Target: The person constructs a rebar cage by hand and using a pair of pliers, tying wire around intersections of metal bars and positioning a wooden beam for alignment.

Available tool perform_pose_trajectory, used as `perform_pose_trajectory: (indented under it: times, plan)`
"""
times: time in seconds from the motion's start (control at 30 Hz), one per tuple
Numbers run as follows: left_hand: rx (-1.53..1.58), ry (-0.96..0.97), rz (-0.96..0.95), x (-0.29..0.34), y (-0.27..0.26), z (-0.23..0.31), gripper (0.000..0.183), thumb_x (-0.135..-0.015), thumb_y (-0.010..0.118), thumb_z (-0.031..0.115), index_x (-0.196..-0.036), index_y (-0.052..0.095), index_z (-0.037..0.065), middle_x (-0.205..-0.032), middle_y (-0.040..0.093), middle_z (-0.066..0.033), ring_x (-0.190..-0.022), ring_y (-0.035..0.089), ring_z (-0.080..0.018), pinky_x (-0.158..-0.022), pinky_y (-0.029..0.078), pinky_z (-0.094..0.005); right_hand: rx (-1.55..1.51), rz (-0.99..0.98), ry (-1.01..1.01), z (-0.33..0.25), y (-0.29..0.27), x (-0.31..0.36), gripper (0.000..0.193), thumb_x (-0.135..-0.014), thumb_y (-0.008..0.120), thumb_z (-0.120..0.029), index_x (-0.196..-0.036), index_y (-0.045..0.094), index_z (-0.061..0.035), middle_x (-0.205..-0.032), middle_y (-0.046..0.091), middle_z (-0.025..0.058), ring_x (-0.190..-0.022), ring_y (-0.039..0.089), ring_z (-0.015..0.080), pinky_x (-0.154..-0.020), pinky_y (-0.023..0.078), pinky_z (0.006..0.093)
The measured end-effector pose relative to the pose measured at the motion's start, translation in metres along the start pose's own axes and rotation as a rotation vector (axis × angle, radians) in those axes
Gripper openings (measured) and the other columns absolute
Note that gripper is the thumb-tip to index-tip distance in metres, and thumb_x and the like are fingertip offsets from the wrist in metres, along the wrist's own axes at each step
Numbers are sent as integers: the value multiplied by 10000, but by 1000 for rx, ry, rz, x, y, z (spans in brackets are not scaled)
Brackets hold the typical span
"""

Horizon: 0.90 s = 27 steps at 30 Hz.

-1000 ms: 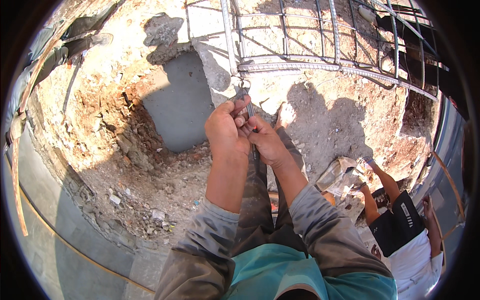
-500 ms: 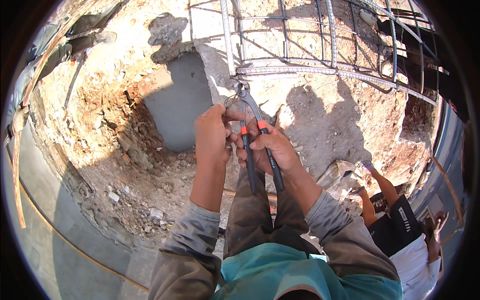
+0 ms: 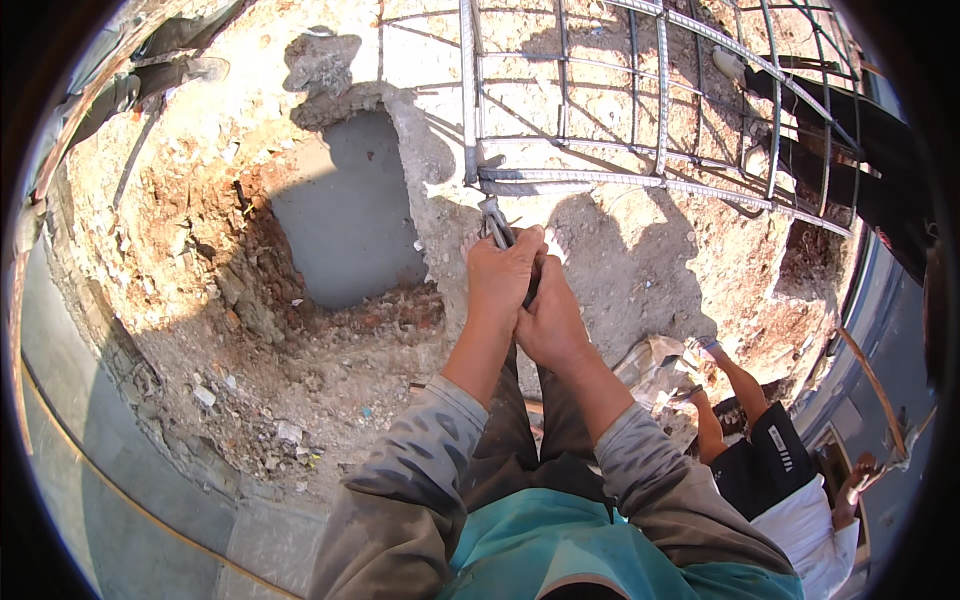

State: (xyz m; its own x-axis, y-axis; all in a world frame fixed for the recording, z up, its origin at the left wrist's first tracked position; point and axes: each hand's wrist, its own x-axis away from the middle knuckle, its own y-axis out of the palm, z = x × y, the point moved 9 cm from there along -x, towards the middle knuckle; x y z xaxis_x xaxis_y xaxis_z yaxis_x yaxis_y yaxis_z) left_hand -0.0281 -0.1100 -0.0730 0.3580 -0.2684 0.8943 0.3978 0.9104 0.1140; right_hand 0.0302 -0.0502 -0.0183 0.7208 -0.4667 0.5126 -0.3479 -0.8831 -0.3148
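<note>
My left hand (image 3: 497, 278) and my right hand (image 3: 553, 318) are both closed around a pair of end-cutting pincers (image 3: 497, 222). The left wraps over the upper part of the handles, with the right close against it, lower and to its right. Only the metal head and a short stretch below it show; the handles are mostly covered by my fingers. The jaws point away from me, just below the near left corner of a rebar cage (image 3: 560, 178). Whether they touch the steel or hold wire, I cannot tell.
Left of my hands is a pit (image 3: 350, 225) with a smooth grey bottom and broken earth sides. Rubble (image 3: 290, 432) lies nearer, by a grey slab (image 3: 120, 480). A person in a white shirt (image 3: 810, 530) is at lower right; other people's legs show at upper left and right.
The pincers' handles have closed together. My left hand has moved from beside the jaws onto the tool. Both hands now sit together on it, and the view has shifted slightly.
</note>
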Motion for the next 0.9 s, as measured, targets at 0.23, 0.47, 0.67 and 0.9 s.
perform_pose_trajectory:
  times: [0.23, 0.47, 0.67, 0.9]
  plan:
    - [489, -197, -500, 5, 13, -2, 146, -875, 624, 144, -961, 585, 31, -787, 606, -77, -669, 613, -204, -672, 551, -403, -818, 7, 634, 26, -1, 59, 517, -777, 717, -91, -1148, 370, -1, -1004, 554, 139, -896, 645, 319, -799, 526, 421]
    - [841, -233, -868, 16, 25, 19, 210, -864, 621, 153, -1016, 575, 16, -811, 620, -103, -711, 629, -215, -720, 574, -440, -1712, -300, 739, -40, 58, 74, 436, -829, 576, -103, -1226, 397, -99, -954, 573, 135, -794, 565, 225, -703, 459, 383]
    - [1141, -170, -835, 31, 46, 41, 253, -905, 579, 188, -1083, 546, 11, -898, 635, -111, -792, 651, -219, -721, 593, -415, -1669, -309, 992, -92, 17, 64, 447, -802, 527, -74, -1227, 402, -129, -909, 527, 110, -765, 517, 194, -670, 427, 364]
    - [216, -46, -214, 26, 1, 3, 393, -830, 709, 223, -1091, 535, -14, -924, 638, -129, -801, 637, -180, -678, 560, -308, -394, -41, 441, 8, 8, 64, 497, -809, 578, -32, -1248, 344, -24, -928, 538, 103, -742, 523, 165, -681, 462, 327]
